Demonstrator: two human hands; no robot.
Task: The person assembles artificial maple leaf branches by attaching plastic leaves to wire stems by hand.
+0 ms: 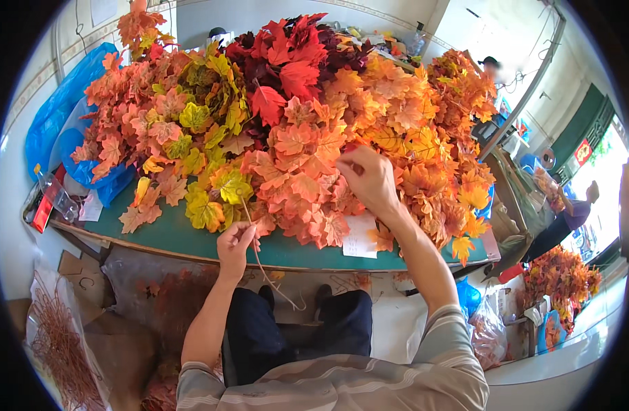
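Note:
My left hand [237,245] is closed on a thin tan stem [265,272] just beyond the table's near edge. The stem's curled lower end hangs over my lap, and its upper end reaches up by a yellow-green leaf bunch [229,186]. My right hand [367,177] is over the heap, its fingers bent together between the pink-orange artificial maple leaves [304,147] and the orange ones [390,96]. A bit of red shows at its fingertips; what they grip, if anything, is too hidden to name.
Bright red leaves [304,58] top the heap on the green table [164,229]. A white paper slip [360,236] lies near the front edge. Blue plastic bags [74,103] and a clear bottle [57,195] are at left. Below left stands a bag of brown wire stems [57,342].

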